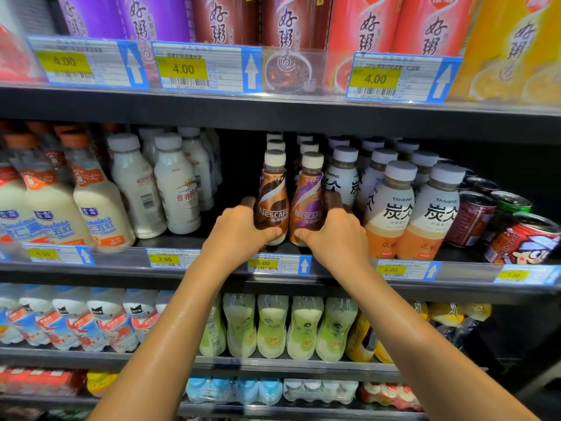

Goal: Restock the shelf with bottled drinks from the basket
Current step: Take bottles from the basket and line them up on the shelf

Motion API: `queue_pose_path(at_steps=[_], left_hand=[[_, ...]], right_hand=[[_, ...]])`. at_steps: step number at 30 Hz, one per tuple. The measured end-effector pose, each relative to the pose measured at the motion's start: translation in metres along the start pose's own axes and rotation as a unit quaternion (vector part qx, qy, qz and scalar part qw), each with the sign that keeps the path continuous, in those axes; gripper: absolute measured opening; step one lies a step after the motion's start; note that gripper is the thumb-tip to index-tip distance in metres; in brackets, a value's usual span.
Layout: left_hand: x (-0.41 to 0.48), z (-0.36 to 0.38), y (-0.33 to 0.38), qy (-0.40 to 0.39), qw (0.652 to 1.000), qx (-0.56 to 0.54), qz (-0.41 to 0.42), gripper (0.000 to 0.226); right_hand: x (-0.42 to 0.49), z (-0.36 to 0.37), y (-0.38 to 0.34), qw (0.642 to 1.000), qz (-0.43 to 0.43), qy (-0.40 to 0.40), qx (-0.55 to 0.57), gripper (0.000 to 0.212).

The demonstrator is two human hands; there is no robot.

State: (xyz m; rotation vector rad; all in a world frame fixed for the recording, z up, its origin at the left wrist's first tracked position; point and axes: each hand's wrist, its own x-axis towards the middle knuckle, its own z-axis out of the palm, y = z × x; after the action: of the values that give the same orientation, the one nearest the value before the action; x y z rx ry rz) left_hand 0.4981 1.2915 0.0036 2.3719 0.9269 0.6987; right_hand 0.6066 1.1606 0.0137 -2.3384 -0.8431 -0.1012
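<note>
Two Nescafé bottles stand side by side at the front edge of the middle shelf (121, 258), directly above the 5.00 price tag (263, 263). The brown-label bottle (273, 192) is on the left and the purple-label bottle (309, 196) is on the right, and the two nearly touch at the waist. Both are upright, with the long axis vertical, the white cap on top and the printed name turned out toward the aisle.

The left hand (239, 229) grips the lower body of the brown-label bottle, fingers curled around its far side and thumb across the front. The right hand (337, 235) mirrors it on the purple-label bottle. The thumbs cover the bottle bases, so it is unclear whether the bottles rest fully on the shelf or are held just above it.

More bottles of the same kind line up in two rows behind the front pair. Just beside them on the right stand the Tanbing bottles (394, 214), with lying cans (528, 238) further right. White milk bottles (179, 189) stand to the left, across a dark gap.
</note>
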Motion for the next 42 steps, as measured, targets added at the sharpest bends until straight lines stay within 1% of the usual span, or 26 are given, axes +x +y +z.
queue_pose_path(at_steps=[6,42], left_hand=[[0.0002,0.0001,-0.0003,-0.001,1.000,-0.008,0.002,0.061],[-0.0005,0.0006,0.0008,-0.008,1.000,-0.003,-0.009,0.058]], right_hand=[[-0.0025,0.0001,-0.0011,1.000,0.003,0.014,-0.002,0.049],[-0.0028,0.0012,-0.0018,1.000,0.001,0.003,-0.013,0.049]])
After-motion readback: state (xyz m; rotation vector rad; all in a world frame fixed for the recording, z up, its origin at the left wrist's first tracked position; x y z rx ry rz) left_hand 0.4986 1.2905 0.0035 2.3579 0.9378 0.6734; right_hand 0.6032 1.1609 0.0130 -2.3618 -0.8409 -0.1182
